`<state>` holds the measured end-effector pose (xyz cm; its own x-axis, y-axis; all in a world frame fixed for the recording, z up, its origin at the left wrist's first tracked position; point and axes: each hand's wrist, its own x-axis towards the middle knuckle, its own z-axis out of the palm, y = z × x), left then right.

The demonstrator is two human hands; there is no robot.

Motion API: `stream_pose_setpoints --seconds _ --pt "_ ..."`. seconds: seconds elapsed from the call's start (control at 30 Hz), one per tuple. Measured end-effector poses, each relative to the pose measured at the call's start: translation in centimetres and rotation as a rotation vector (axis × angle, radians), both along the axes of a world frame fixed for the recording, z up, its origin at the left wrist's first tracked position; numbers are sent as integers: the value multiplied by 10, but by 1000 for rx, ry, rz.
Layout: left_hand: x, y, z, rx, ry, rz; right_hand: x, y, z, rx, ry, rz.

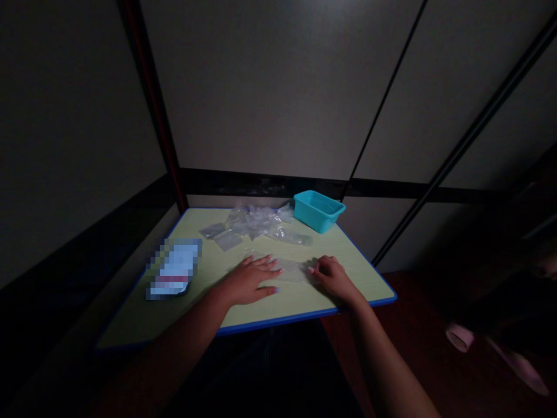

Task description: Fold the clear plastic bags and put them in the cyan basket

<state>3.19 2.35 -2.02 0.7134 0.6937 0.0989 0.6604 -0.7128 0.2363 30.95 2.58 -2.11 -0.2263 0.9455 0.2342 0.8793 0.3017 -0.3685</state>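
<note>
A clear plastic bag point(292, 270) lies flat on the pale table between my hands. My left hand point(252, 280) rests palm down with its fingers spread, over the left part of the bag. At the bag's right end, my right hand point(333, 277) has its fingers curled together, and the thumb and fingertips touch the plastic. Whether the film is pinched there is too small to make out. Behind my hands, a loose heap of clear plastic bags point(256, 220) spreads across the back of the table.
A turquoise plastic basin point(317, 212) stands at the table's back right. A blurred-out phone-like object point(176, 267) lies at the left. The table point(361, 281) has a blue edge, with walls behind and left. At far right, a person's feet in pink shoes point(460, 337) show.
</note>
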Motion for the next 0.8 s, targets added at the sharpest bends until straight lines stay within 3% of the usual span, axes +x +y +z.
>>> stream_pose_setpoints --seconds 0.47,0.8 --pt "1 -1 1 90 1 -18 1 0 -1 -81 150 -219" --pt "2 -2 1 81 -10 -22 -6 -16 -4 -36 379 -166"
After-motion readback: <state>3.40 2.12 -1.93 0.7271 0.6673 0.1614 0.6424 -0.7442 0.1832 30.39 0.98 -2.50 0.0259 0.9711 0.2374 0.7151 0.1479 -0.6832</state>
